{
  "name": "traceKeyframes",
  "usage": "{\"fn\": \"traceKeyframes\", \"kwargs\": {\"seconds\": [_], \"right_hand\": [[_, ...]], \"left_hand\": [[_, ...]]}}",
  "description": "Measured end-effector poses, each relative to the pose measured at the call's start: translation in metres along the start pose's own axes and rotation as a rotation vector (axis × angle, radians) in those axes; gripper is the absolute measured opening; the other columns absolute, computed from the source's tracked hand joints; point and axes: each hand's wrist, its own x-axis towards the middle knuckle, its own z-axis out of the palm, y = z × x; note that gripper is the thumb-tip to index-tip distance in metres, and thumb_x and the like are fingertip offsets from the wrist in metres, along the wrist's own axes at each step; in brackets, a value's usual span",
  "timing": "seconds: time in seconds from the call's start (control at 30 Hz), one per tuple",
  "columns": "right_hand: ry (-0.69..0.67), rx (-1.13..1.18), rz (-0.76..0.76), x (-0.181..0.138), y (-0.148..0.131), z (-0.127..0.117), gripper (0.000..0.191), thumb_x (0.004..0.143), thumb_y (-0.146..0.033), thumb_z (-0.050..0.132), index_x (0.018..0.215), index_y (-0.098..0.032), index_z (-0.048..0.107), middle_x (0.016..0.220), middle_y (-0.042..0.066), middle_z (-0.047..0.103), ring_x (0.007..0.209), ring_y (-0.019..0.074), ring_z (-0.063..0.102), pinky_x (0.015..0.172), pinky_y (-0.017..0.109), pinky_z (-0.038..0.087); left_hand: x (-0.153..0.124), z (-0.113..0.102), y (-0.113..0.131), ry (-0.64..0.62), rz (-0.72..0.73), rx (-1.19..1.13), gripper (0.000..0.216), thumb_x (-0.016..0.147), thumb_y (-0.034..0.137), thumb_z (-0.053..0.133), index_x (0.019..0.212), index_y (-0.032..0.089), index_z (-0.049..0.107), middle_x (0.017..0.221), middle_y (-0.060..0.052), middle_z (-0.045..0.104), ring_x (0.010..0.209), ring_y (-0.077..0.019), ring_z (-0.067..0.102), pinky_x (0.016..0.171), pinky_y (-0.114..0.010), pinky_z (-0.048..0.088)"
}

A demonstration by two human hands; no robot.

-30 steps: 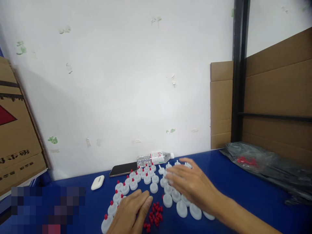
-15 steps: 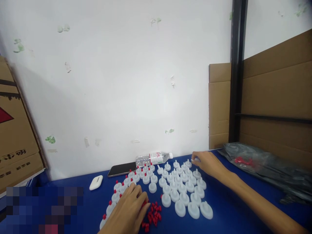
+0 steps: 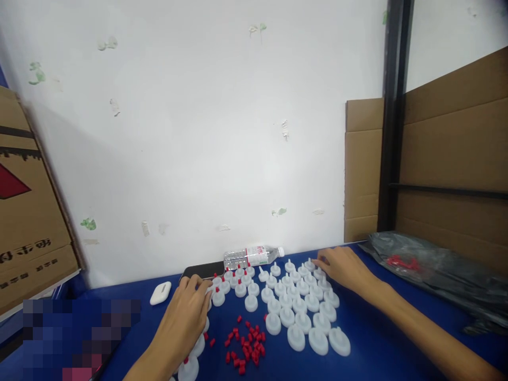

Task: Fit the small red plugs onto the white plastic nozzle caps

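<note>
My left hand (image 3: 189, 304) reaches over the left group of white nozzle caps (image 3: 218, 298), several with small red tips on their spouts. Its fingers are curled and bunched, and what they grip is hidden behind them. At the far right corner of the other group of white nozzle caps (image 3: 302, 321), my right hand (image 3: 337, 266) has its fingers bent in a pinch against a cap's spout. These caps stand with plain spouts up. Between the two groups lies a loose pile of small red tips (image 3: 246, 349).
A clear water bottle (image 3: 254, 256) lies along the wall, with a dark phone (image 3: 204, 270) beside it. A white case (image 3: 161, 293) is at the left. Grey plastic bagging (image 3: 420, 270) with red pieces inside lies right. Cardboard (image 3: 37, 201) stands left, more cardboard (image 3: 452, 159) right.
My left hand has moved from the red tips up and left to the left group of caps. The red tips lie more spread out. My right hand stays at the same caps.
</note>
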Motion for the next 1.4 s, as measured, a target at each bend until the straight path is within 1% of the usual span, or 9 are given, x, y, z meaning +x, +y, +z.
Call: {"fn": "traceKeyframes", "kwargs": {"seconds": [0.2, 0.33, 0.6, 0.7, 0.77, 0.87, 1.0, 1.17, 1.4], "right_hand": [[0.132, -0.050, -0.082, 0.001, -0.017, -0.009, 0.036, 0.100, -0.027, 0.045, 0.073, -0.019, 0.068, 0.063, 0.008, 0.070, 0.062, 0.0229, 0.067, 0.090, 0.042, 0.042], [0.183, -0.010, -0.145, -0.002, -0.031, -0.012, 0.035, 0.102, -0.025, 0.043, 0.079, -0.019, 0.067, 0.059, 0.002, 0.068, 0.060, 0.0194, 0.066, 0.105, 0.047, 0.036], [0.237, 0.145, -0.233, -0.008, -0.048, -0.020, 0.030, 0.103, -0.026, 0.045, 0.085, -0.020, 0.068, 0.061, -0.002, 0.068, 0.056, 0.0154, 0.065, 0.109, 0.048, 0.038], [0.238, 0.218, -0.307, -0.017, -0.067, -0.023, 0.029, 0.104, -0.026, 0.044, 0.089, -0.021, 0.068, 0.076, -0.001, 0.073, 0.066, 0.0145, 0.069, 0.112, 0.047, 0.036], [0.257, 0.298, -0.374, -0.027, -0.084, -0.025, 0.022, 0.104, -0.025, 0.044, 0.108, -0.022, 0.066, 0.090, 0.001, 0.076, 0.079, 0.0161, 0.071, 0.113, 0.050, 0.035], [0.274, 0.408, -0.458, -0.046, -0.112, -0.030, 0.044, 0.103, -0.031, 0.050, 0.145, -0.023, 0.045, 0.110, 0.006, 0.075, 0.093, 0.0197, 0.072, 0.110, 0.052, 0.041], [0.270, 0.455, -0.598, -0.064, -0.140, -0.034, 0.067, 0.097, -0.043, 0.063, 0.152, -0.021, 0.033, 0.130, 0.009, 0.069, 0.113, 0.0224, 0.068, 0.114, 0.046, 0.040], [0.348, 0.453, -0.708, -0.070, -0.152, -0.027, 0.043, 0.105, -0.032, 0.052, 0.144, -0.018, 0.045, 0.124, 0.007, 0.072, 0.107, 0.0163, 0.070, 0.114, 0.037, 0.038], [0.299, 0.472, -0.760, -0.066, -0.142, -0.012, 0.043, 0.105, -0.032, 0.053, 0.145, -0.020, 0.042, 0.108, 0.003, 0.075, 0.092, 0.0141, 0.072, 0.112, 0.039, 0.037]], "left_hand": [[-0.002, 0.001, 0.002, -0.107, 0.055, 0.051, 0.042, 0.098, 0.007, 0.039, 0.131, 0.015, 0.063, 0.114, -0.016, 0.064, 0.094, -0.0290, 0.057, 0.084, -0.046, 0.051], [-0.001, -0.003, 0.007, -0.134, 0.052, 0.045, 0.036, 0.097, 0.006, 0.043, 0.122, 0.016, 0.068, 0.114, -0.016, 0.064, 0.099, -0.0304, 0.058, 0.083, -0.045, 0.052], [0.003, -0.003, 0.013, -0.139, 0.073, 0.035, 0.020, 0.096, 0.007, 0.053, 0.099, 0.020, 0.069, 0.104, -0.008, 0.067, 0.093, -0.0288, 0.058, 0.080, -0.042, 0.047], [0.002, -0.009, 0.021, -0.117, 0.094, 0.025, 0.021, 0.100, 0.010, 0.048, 0.103, 0.020, 0.066, 0.105, -0.008, 0.066, 0.094, -0.0289, 0.056, 0.082, -0.044, 0.045], [0.000, -0.015, 0.031, -0.059, 0.125, -0.028, 0.019, 0.103, 0.014, 0.044, 0.104, 0.020, 0.063, 0.103, -0.008, 0.065, 0.092, -0.0284, 0.055, 0.082, -0.044, 0.044], [-0.005, -0.025, 0.051, 0.114, 0.209, -0.196, 0.020, 0.105, 0.015, 0.039, 0.100, 0.020, 0.057, 0.094, -0.006, 0.064, 0.086, -0.0256, 0.054, 0.077, -0.039, 0.044], [-0.013, -0.030, 0.072, 0.269, 0.372, -0.260, 0.019, 0.104, 0.014, 0.037, 0.096, 0.022, 0.052, 0.085, -0.004, 0.062, 0.074, -0.0222, 0.053, 0.068, -0.034, 0.043], [-0.019, -0.023, 0.077, 0.261, 0.458, -0.159, 0.019, 0.095, 0.009, 0.038, 0.094, 0.022, 0.052, 0.089, -0.008, 0.066, 0.073, -0.0237, 0.057, 0.065, -0.035, 0.044], [-0.019, -0.013, 0.080, 0.199, 0.478, -0.020, 0.014, 0.090, 0.012, 0.051, 0.097, 0.022, 0.057, 0.087, -0.006, 0.069, 0.078, -0.0277, 0.061, 0.075, -0.042, 0.047]]}}
